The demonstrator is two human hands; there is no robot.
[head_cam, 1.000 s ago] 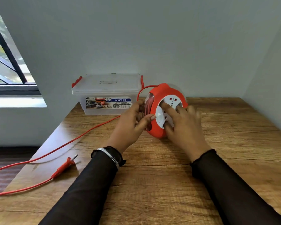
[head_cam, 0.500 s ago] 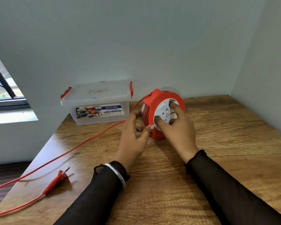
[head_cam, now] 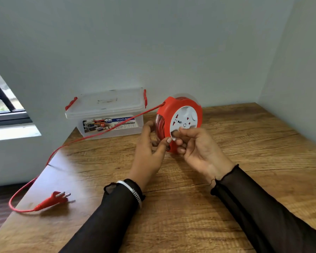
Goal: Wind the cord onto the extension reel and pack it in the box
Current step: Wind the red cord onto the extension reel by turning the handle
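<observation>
The extension reel (head_cam: 179, 123) stands on edge on the wooden table (head_cam: 244, 143), its white socket face (head_cam: 183, 122) turned toward the person and slightly to the right. Its winding axis therefore runs roughly front to back, a little skewed, and the disc turns in the plane that faces the camera.

The left hand (head_cam: 150, 152) grips the reel's left rim from the side, thumb across the front edge and fingers curled behind; this hand steadies the housing. The right hand (head_cam: 197, 148) sits at the lower front of the socket face, fingers curled with one fingertip pressed into the recess of the white disc; this hand drives the rotation.

The cord (head_cam: 106, 131) leaves the reel at the upper left of the rim, runs taut down and left in front of the closed plastic box (head_cam: 106, 106), drops over the table's left edge, and loops back up to the plug (head_cam: 52, 199) lying on the near-left of the table.

Judgement: the free cord lies wholly on the left-hand side, so the feed enters over the top-left of the rim. A good length appears unwound. The box lid is shut.
</observation>
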